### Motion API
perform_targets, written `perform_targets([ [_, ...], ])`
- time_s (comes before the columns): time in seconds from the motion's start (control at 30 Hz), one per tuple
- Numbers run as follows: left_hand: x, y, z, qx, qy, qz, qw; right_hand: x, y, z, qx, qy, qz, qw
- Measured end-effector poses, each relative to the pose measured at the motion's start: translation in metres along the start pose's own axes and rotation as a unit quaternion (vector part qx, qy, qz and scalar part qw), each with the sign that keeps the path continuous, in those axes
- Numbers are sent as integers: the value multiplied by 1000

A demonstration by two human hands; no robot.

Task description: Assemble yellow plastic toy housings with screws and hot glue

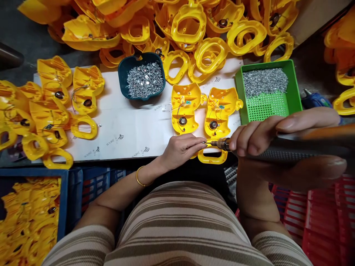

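We are observing the right hand (263,135) gripping a power screwdriver (277,152), its fingers wrapping the body. The tool is pointing left, its bit (209,143) reaching over a yellow oval ring (212,160) at the near edge of the desk (111,125). The fingers of the left hand (179,149) are pinching the tip of the bit; whether they are also holding a screw there, we are unable to tell.

We are rating the left fingertips as the main concern. Should the motor be starting with skin this close, the turning bit could be nipping it. A poorly seated tip could be skidding sideways, since little but the pinch appears to be steadying it.

We are also noting that the ring is extending past the desk edge; its support is not showing. A downward push could be tipping it, and anything dropped here could be falling below.

Just beyond, a left half-shell (177,107) and a right half-shell (210,114) are lying side by side, hollow faces up. Their thin wires are running loose, so a stray knuckle or the tool could be snagging a lead and straining a joint.

The right hand is working near the green basket (296,90), where a careless swing could be knocking the rim and scattering the metal fasteners (264,81). The dark teal bowl (124,85) is standing farther left, posing a lesser risk.
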State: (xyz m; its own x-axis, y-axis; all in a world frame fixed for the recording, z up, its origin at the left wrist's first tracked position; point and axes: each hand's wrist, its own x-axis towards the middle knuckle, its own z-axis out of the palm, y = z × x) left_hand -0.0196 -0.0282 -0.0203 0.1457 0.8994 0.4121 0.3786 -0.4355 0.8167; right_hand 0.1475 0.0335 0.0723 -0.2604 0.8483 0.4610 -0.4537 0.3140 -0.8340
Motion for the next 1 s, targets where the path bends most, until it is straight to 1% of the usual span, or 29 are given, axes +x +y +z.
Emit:
perform_targets([
  [0.13, 0, -1, 1, 14, -8, 10, 1000, -1, 8, -7, 17, -41, -39, 998],
  [0.2, 1, -2, 1, 16, -13, 27, 999, -1, 8, -12, 19, -41, -42, 998],
  [0.23, 2, -1, 1, 16, -13, 34, 999, -1, 7, -14, 20, -51, -43, 998],
  [0.3, 3, 1, -1, 16, -4, 32, 999, 2, 3, -13, 1, -52, -18, 998],
  [0.37, 3, 3, -2, 46, 20, 24, 998, 6, 2, -8, -31, -18, -13, 999],
  [0.43, 0, 7, -3, 126, 32, 42, 991, 11, 8, 0, -49, 48, -42, 997],
  [0.5, -4, 10, -2, 212, 10, 82, 974, 16, 20, 5, -47, 107, -81, 990],
  [0.57, -7, 14, 1, 262, -37, 117, 957, 18, 33, 4, -55, 135, -83, 986],
  [0.63, -9, 17, 4, 282, -83, 133, 947, 18, 45, 0, -61, 133, -80, 986],
  [0.73, -9, 18, 8, 287, -138, 130, 939, 17, 54, -6, -51, 109, -60, 991],
  [0.8, -8, 18, 9, 288, -158, 121, 937, 17, 57, -8, -40, 103, -70, 991],
  [0.9, -9, 16, 9, 295, -174, 110, 933, 18, 60, -8, -38, 110, -94, 989],
  [1.0, -9, 16, 9, 301, -195, 99, 928, 19, 61, -7, -39, 107, -77, 991],
])
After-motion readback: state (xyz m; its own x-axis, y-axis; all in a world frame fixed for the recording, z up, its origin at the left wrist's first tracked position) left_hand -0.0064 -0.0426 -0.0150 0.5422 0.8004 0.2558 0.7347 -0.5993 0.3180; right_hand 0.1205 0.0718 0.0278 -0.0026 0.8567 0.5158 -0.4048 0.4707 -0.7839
